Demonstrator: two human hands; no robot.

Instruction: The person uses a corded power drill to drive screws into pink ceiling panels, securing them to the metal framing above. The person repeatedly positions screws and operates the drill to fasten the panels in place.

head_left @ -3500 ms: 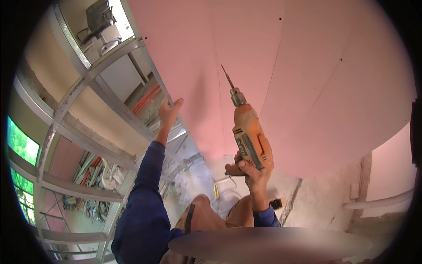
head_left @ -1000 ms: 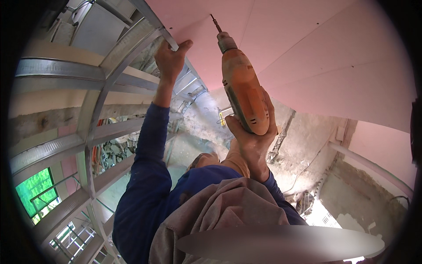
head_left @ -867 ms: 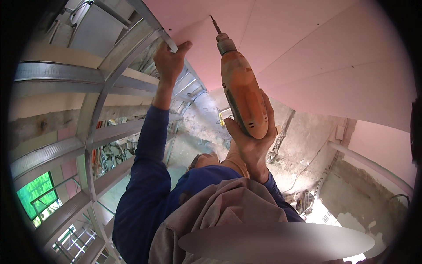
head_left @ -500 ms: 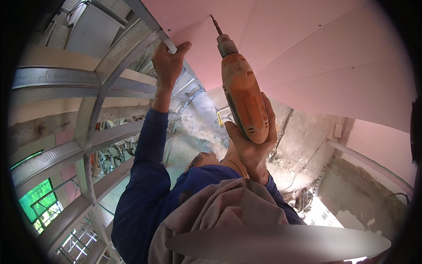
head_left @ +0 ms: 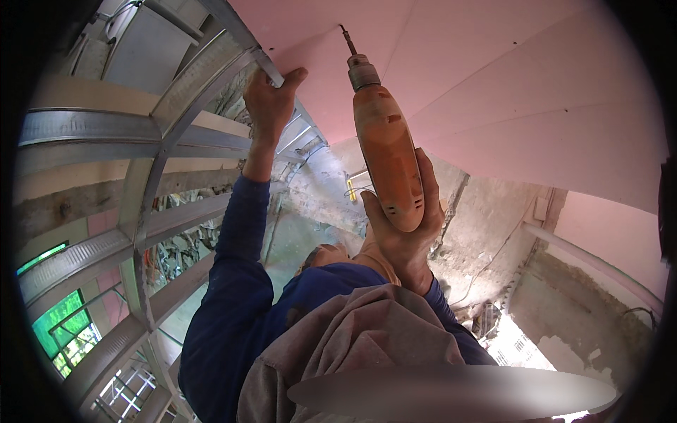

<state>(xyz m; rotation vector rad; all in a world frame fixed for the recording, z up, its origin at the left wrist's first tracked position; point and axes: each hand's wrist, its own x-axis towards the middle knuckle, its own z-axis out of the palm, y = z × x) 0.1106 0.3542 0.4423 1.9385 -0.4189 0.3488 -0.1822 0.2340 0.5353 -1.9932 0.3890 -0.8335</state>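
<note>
In my right hand (head_left: 412, 243) is an orange power drill (head_left: 386, 148), its rear body gripped between thumb and fingers. The slim driver bit (head_left: 348, 39) points up and its tip meets the pink board (head_left: 458, 63). A screw at the tip is too small to make out. Up on the left, my left hand (head_left: 271, 102) is closed round the edge of a metal stud (head_left: 247, 35), beside the board. Its thumb sticks out toward the board's pink face, and the other fingers are partly hidden behind the metal.
More metal framing (head_left: 92, 130) crosses the left side, with rubble (head_left: 180, 243) visible through its gaps. Bare rough wall (head_left: 578, 296) and a pipe (head_left: 592, 264) lie at the right. A yellow-handled object (head_left: 352, 189) shows behind the drill. Grey cloth (head_left: 352, 331) hangs below my arms.
The drill has turned slightly in my right hand, its rear end shifting a little left while the bit stays at nearly the same spot. My left hand has not visibly moved.
</note>
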